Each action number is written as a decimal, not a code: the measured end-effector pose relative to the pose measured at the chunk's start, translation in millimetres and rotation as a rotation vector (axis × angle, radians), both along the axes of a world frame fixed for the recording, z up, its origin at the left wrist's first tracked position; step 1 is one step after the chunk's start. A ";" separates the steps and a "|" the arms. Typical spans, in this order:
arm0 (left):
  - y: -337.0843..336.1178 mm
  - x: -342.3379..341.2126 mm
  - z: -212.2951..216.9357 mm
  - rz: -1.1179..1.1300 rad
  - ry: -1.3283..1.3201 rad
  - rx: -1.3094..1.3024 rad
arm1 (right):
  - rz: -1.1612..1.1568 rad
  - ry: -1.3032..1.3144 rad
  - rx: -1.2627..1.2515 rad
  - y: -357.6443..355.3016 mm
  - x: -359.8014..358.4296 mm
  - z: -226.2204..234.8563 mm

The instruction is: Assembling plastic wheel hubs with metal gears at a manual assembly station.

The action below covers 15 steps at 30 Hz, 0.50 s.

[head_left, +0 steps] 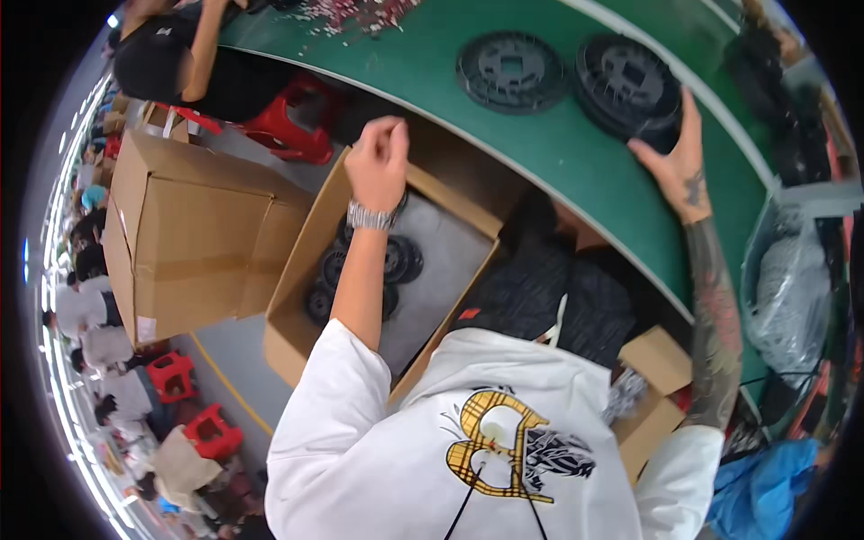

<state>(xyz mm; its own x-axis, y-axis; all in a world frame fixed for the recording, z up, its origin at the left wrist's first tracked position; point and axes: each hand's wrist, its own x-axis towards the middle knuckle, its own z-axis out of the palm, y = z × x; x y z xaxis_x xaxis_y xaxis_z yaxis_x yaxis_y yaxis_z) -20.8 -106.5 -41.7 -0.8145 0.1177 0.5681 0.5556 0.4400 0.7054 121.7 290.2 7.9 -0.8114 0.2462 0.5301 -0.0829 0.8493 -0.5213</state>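
Note:
My right hand grips the near right edge of a stack of black round plastic discs, thumb and fingers apart around the rim. The top disc has a square hole in its middle and slots around it. Left of the stack, another such black disc lies flat on the green table. My left hand, with a metal watch on the wrist, is raised over an open cardboard box. Its fingers are curled, and nothing shows in them. Several smaller-looking black round parts lie inside that box.
The green table curves past my front. A big carton stands left of the open box. Another person sits at the far left by a red stool. Small red and white pieces lie heaped on the table; a clear plastic bag is at right.

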 end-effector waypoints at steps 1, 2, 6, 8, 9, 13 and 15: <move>-27.3 8.2 -32.3 -0.010 0.015 -0.017 | 0.026 0.002 0.003 -3.2 -2.1 0.9; -44.6 16.3 -61.9 -0.070 -0.031 -0.121 | -0.001 -0.032 -0.006 -2.6 -2.5 4.8; -104.7 29.3 -223.9 -0.467 -0.341 -0.800 | 0.116 -0.025 -0.204 -14.3 -1.6 9.2; -114.2 29.6 -290.0 -0.723 -0.493 -1.439 | 0.114 -0.056 -0.446 -12.9 5.7 12.5; -116.2 30.7 -315.0 -0.765 -0.475 -1.444 | 0.140 -0.027 -0.463 -9.8 7.0 14.3; -120.1 21.0 -369.0 -1.072 -0.299 -2.053 | 0.085 -0.036 -0.479 -5.4 7.2 8.9; -131.5 15.2 -385.0 -1.155 -0.311 -2.170 | 0.056 -0.047 -0.504 -9.4 6.5 4.8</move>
